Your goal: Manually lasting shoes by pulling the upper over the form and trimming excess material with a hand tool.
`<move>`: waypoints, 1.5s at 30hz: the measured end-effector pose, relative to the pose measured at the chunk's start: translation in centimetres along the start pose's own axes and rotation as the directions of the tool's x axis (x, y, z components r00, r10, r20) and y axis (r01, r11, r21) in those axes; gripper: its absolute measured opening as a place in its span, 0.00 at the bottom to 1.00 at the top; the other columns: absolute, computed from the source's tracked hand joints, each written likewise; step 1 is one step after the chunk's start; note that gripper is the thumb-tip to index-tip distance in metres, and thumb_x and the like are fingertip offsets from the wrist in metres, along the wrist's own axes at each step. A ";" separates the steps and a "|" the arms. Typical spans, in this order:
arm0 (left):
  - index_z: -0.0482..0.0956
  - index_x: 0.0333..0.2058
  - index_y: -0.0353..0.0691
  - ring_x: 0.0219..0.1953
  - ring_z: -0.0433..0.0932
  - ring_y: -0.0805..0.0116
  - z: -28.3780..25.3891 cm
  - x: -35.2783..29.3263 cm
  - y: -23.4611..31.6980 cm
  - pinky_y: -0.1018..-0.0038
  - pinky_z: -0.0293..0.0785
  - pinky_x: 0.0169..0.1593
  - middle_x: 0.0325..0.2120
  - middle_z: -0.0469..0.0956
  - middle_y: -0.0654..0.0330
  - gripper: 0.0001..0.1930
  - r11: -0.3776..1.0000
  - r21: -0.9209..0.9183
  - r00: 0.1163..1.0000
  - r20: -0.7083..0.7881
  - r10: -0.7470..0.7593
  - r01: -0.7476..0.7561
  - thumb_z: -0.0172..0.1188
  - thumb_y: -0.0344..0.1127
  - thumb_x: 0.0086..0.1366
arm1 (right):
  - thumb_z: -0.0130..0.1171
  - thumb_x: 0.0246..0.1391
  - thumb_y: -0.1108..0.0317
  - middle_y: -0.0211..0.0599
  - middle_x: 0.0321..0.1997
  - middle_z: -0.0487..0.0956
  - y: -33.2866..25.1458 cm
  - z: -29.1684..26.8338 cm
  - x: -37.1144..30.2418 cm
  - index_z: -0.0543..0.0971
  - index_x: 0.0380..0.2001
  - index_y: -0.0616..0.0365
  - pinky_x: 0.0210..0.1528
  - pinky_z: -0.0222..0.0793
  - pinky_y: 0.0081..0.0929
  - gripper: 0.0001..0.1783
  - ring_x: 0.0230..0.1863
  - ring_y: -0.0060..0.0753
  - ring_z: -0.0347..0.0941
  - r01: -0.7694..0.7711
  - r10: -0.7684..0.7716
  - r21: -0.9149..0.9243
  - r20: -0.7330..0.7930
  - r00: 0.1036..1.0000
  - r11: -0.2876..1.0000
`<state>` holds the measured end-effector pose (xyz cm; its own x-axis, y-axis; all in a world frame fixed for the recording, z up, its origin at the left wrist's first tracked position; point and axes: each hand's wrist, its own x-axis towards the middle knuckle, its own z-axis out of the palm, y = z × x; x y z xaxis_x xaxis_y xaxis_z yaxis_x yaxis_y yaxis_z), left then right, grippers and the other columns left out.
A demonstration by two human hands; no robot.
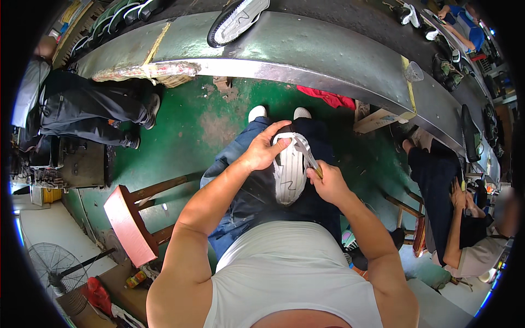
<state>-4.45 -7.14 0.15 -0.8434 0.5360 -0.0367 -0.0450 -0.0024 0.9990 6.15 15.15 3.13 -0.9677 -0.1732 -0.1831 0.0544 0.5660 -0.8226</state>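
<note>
Now, toward the knee edge of the blue-trousered lap [225, 183], the left hand [266, 146] clasps the far end of a white, elongated shoe [289, 176], sole up, long axis knees to waist; a slim metal tool [307, 153] crosses its right rim, gripped by the right hand [330, 183] just beside.

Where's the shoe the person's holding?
In the head view, the shoe is just right of centre, over the lap, the left hand on its far end, the right hand beside it.
</note>
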 end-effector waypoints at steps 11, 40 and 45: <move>0.69 0.63 0.42 0.49 0.72 0.77 1.5 0.0 2.1 0.77 0.69 0.56 0.49 0.75 0.64 0.24 0.982 -0.142 0.992 0.015 -0.124 0.125 0.61 0.32 0.69 | 0.56 0.61 0.68 0.58 0.36 0.80 -4.1 -1.0 -3.2 0.73 0.39 0.65 0.38 0.73 0.51 0.10 0.37 0.63 0.78 -0.109 0.099 -0.373 -0.046 0.994 0.921; 0.70 0.49 0.39 0.37 0.77 0.51 4.5 -2.2 4.1 0.58 0.69 0.46 0.33 0.76 0.54 0.23 0.660 0.560 0.866 0.312 0.391 -0.500 0.66 0.44 0.61 | 0.68 0.53 0.59 0.24 0.30 0.72 -1.0 -8.0 3.1 0.74 0.37 0.59 0.33 0.64 0.22 0.17 0.31 0.16 0.65 -0.142 0.087 0.372 0.162 0.983 0.917; 0.72 0.41 0.42 0.35 0.77 0.55 2.1 -4.1 3.1 0.59 0.70 0.36 0.29 0.76 0.56 0.14 0.763 0.438 0.838 0.489 0.241 -0.475 0.66 0.39 0.63 | 0.74 0.45 0.57 0.27 0.41 0.74 2.4 -8.1 1.1 0.73 0.46 0.56 0.49 0.66 0.22 0.29 0.43 0.20 0.70 -0.172 0.096 0.550 0.164 0.982 0.817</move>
<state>0.01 -7.59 3.43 -0.4561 0.8615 0.2229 0.6006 0.1132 0.7915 3.22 22.83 5.25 -0.9044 -0.2483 -0.3469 0.3460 0.0485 -0.9370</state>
